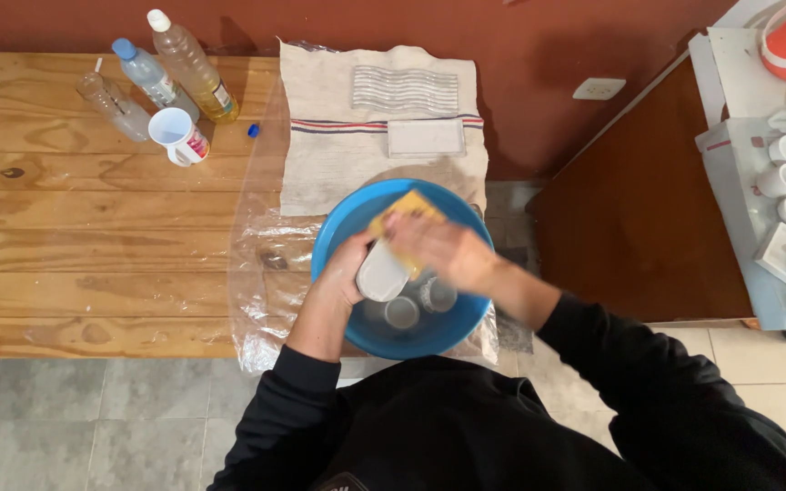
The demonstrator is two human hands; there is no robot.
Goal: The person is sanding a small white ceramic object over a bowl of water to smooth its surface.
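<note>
Here: two hands washing a white cup over a blue basin.
Left hand [349, 271] fingers wrapped round the cup [382, 273]; right hand [438, 247] fingers pressed on a yellow sponge [408, 207] against the cup's upper side, image blurred. Basin [338, 227] below holds two more cups [418, 304], sits on clear plastic sheet [261, 273] over wooden surface [93, 236]. Cloth [329, 164] behind; bottles [170, 73] and mug [177, 135] at far left.

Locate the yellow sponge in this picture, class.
The yellow sponge is under the right hand, over the blue basin, pressed against the white cup held by the left hand.
</note>
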